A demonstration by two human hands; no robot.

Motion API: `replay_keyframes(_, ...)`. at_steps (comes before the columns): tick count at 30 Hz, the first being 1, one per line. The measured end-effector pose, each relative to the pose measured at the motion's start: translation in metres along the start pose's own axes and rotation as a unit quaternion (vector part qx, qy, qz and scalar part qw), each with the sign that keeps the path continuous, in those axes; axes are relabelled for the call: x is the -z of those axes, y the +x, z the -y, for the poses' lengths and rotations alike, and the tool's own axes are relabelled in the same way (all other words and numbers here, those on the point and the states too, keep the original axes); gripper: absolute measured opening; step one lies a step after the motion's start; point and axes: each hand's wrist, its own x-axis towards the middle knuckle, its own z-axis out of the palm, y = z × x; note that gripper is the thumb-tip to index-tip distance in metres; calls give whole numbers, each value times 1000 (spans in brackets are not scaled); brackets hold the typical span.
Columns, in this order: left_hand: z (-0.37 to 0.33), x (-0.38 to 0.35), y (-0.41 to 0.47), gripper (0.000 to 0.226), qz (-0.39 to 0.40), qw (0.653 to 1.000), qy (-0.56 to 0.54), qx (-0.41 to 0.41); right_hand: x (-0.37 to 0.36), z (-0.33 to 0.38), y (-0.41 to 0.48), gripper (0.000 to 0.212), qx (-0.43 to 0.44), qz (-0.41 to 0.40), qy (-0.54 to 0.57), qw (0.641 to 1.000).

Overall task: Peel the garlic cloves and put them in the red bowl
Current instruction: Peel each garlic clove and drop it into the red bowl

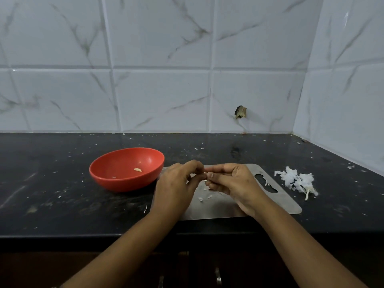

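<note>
Two hands meet over the steel board [274,201] just right of the red bowl [116,179]: your left hand [176,183] and right hand [232,181] pinch one small garlic clove [205,174] between their fingertips, likely held there so skin drops on the board and the bowl is a short reach away. Only a pale sliver of it shows, so I cannot tell how much is peeled. One peeled clove [137,169], cream and smooth, lies in the bowl; peels [295,180] are piled on the worktop [52,194] beyond the board, well apart from the bowl.
</note>
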Motion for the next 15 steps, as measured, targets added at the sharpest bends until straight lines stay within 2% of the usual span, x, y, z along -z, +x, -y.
replay_keyframes(15, -3, 2, -2, 10, -14, 992, 97, -79, 2, 7, -2, 11, -75, -6, 48, 996)
